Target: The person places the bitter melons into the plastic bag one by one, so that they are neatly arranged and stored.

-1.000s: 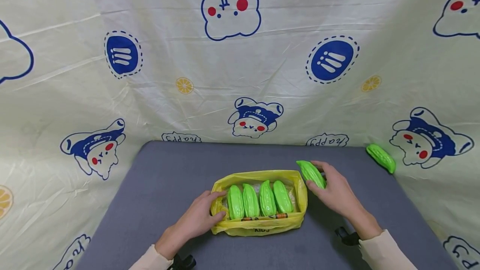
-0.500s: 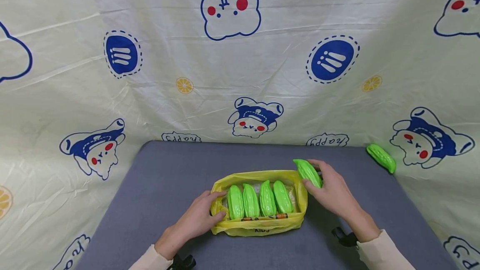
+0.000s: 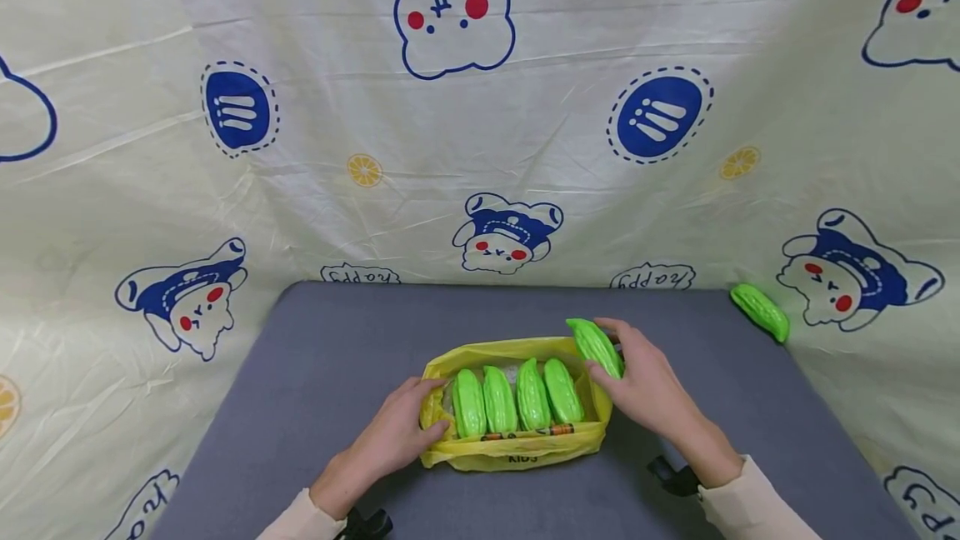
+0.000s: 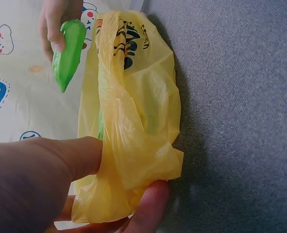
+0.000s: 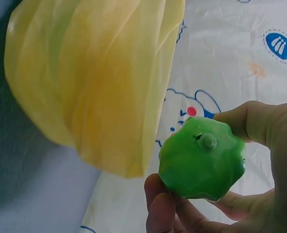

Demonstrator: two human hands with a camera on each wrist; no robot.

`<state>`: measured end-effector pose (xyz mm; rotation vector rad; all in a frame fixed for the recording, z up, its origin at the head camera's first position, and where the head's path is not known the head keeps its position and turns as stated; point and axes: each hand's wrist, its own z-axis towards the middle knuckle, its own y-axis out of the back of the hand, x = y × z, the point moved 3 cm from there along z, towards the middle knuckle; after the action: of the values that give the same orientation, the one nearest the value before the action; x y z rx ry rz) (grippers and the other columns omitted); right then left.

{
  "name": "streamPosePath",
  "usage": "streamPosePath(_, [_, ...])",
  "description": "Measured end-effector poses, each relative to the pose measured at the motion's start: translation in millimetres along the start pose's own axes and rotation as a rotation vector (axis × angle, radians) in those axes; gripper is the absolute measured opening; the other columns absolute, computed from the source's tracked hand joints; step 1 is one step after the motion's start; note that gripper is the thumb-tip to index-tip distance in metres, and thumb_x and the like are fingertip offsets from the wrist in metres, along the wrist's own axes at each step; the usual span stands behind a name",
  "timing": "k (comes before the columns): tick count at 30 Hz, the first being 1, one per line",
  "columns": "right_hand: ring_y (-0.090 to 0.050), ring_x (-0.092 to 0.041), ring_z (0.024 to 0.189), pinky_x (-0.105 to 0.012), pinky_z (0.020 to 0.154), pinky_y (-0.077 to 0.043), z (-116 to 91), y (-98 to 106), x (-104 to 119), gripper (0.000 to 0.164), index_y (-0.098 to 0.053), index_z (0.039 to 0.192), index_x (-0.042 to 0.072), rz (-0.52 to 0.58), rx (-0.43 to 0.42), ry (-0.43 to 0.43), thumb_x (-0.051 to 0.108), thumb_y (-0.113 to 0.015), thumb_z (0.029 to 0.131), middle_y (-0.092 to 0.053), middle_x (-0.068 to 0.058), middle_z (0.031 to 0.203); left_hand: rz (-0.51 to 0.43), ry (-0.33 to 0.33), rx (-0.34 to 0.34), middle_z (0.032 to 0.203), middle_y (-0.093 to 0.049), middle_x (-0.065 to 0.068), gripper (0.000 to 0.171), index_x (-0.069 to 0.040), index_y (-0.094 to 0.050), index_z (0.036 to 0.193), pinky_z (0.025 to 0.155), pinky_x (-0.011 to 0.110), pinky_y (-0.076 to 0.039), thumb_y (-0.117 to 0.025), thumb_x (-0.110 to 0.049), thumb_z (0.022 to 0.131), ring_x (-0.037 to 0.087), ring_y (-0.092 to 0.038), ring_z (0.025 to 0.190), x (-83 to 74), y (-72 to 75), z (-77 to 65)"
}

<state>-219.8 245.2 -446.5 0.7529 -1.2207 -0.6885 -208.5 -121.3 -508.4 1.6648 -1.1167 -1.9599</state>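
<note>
My right hand (image 3: 647,373) grips a green, ridged bitter melon (image 3: 595,347) between thumb and fingers. The melon overlaps the right rim of a yellow plastic bag (image 3: 525,462) in the head view. In the right wrist view, the stem end of this bitter melon (image 5: 201,160) faces the camera, beside the bag's yellow wall (image 5: 114,87). My left hand (image 3: 397,427) pinches the bag's left end, with its plastic (image 4: 129,170) between the digits in the left wrist view. Inside the open bag, several bitter melons (image 3: 532,397) lie side by side in a row.
Another bitter melon (image 3: 760,312) lies at the far right edge of the grey table (image 3: 360,323). A pale printed sheet (image 3: 300,215) hangs behind the table and along both its sides.
My right hand has moved left with the bitter melon, from beside the bag to over its right rim. My left hand has stayed at the bag's left end.
</note>
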Motion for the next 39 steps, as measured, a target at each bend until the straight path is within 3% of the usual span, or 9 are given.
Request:
streamPosePath(4, [-0.072,-0.043,0.132,-0.059,0.097,-0.062,1,-5,6,0.071,-0.049,0.171,0.002,0.01,0.015,0.007,0.026,-0.078,0.112,-0.067,-0.027,0.156,0.025,0.016,-0.015,0.146,-0.072,0.023,0.063,0.003,-0.068,0.156,0.108,0.059,-0.062,-0.089,-0.013,0.099,0.039,-0.073,0.133,-2.7,1.7,1.2])
streamPosePath(10, [-0.072,-0.029,0.113,-0.042,0.083,-0.059,3,-13,15,0.07,-0.05,0.171,0.002,0.041,0.041,0.027,0.025,-0.079,0.111,-0.07,-0.024,0.148,0.049,0.021,-0.037,0.144,-0.073,0.024,0.064,0.005,-0.068,0.156,0.106,0.058,-0.062,-0.09,-0.011,0.098,0.039,-0.074,0.129,-7.6,4.0,2.1])
streamPosePath(14, [-0.071,-0.026,0.109,-0.038,0.079,-0.057,4,-17,19,0.07,-0.051,0.171,0.003,0.048,0.053,0.041,0.024,-0.08,0.111,-0.071,-0.024,0.145,0.062,0.012,-0.05,0.143,-0.073,0.024,0.064,0.005,-0.068,0.155,0.107,0.059,-0.062,-0.09,-0.009,0.097,0.04,-0.074,0.13,-10.2,4.5,1.7])
streamPosePath(30, [-0.067,-0.022,0.107,-0.042,0.084,-0.057,7,-40,44,0.074,-0.049,0.171,0.002,0.062,0.137,0.029,0.027,-0.081,0.109,-0.072,-0.018,0.139,0.079,-0.007,-0.089,0.146,-0.07,0.027,0.071,0.009,-0.064,0.159,0.11,0.059,-0.062,-0.089,-0.006,0.093,0.041,-0.074,0.13,-15.9,4.1,-1.9])
streamPosePath(35, [-0.071,-0.027,0.116,-0.049,0.091,-0.062,6,-48,49,0.074,-0.052,0.17,0.003,0.035,0.141,0.014,0.029,-0.083,0.108,-0.073,-0.017,0.14,0.077,-0.006,-0.085,0.146,-0.069,0.027,0.073,0.009,-0.063,0.159,0.11,0.06,-0.062,-0.089,-0.007,0.093,0.042,-0.073,0.131,-17.1,3.8,-2.8])
streamPosePath(39, [-0.072,-0.039,0.135,-0.06,0.104,-0.063,6,-54,53,0.074,-0.051,0.17,0.003,0.043,0.14,0.015,0.029,-0.083,0.109,-0.069,-0.023,0.156,0.062,0.003,-0.067,0.148,-0.067,0.028,0.074,0.008,-0.062,0.161,0.108,0.059,-0.062,-0.09,-0.007,0.095,0.042,-0.073,0.132,-17.7,3.4,-3.1])
